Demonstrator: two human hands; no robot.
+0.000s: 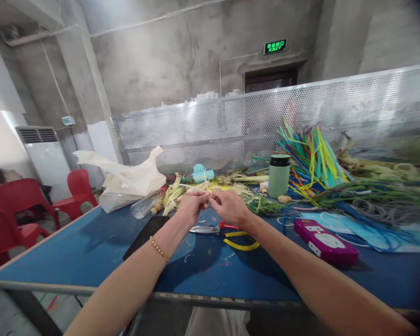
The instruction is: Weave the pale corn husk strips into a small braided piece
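Left hand and right hand seem to work a pinched pale strip, metal tool just below; next needs care

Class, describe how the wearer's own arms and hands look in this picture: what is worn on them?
The left hand and right hand are ungloved, and no sleeves cover the visible forearms. A gold-coloured, beaded-looking bracelet circles the left wrist; the right shows none.
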